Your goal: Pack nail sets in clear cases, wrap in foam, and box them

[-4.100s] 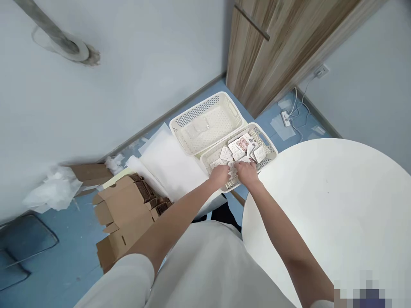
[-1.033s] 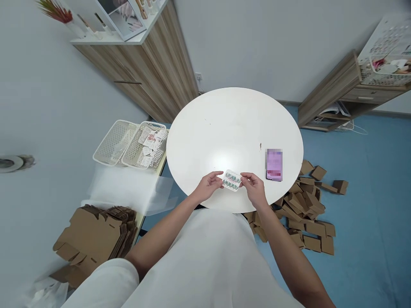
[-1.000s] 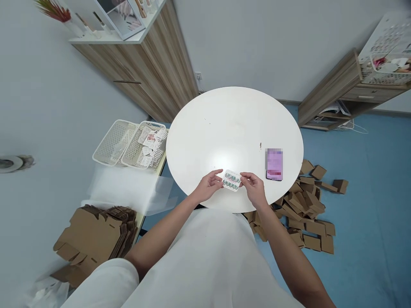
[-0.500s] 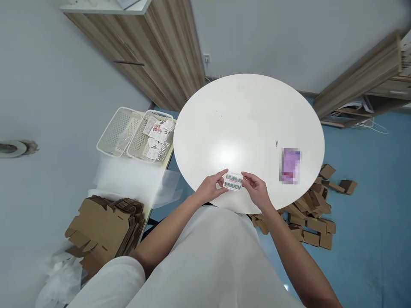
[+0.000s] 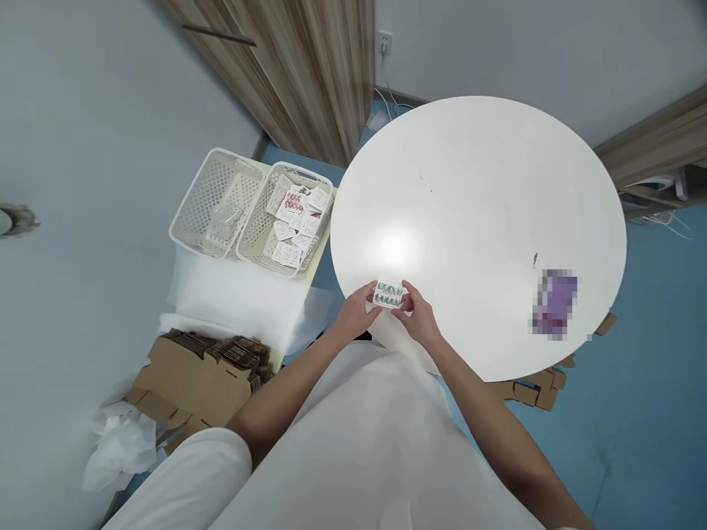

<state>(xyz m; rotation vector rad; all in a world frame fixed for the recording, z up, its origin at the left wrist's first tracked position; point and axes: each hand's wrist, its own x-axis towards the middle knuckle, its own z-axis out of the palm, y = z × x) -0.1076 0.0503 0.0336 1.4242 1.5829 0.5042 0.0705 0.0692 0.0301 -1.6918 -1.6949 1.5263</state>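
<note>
My left hand (image 5: 356, 313) pinches the left edge of a small white press-on nail set (image 5: 388, 294), which carries two rows of shiny green oval pieces. On the opposite edge, the thumb and fingers of my right hand (image 5: 418, 313) close around it as well. Both hands hold the set nearly level above the near-left edge of the round white table (image 5: 469, 169), its rows facing up toward me. Print on the card is too small to read.
A blurred-out purple object (image 5: 557, 302) lies at the table's right. Two white plastic baskets stand on the left: one (image 5: 191, 199) has a clear plastic packet, the other (image 5: 251, 235) white cards. Flattened cardboard boxes (image 5: 193, 375) are stacked below; small cartons (image 5: 527, 394) lie on the floor.
The view has swung left and closer to the baskets, so the table appears farther right. The nail set stays between both hands, and my right fingers have shifted lower along its edge.
</note>
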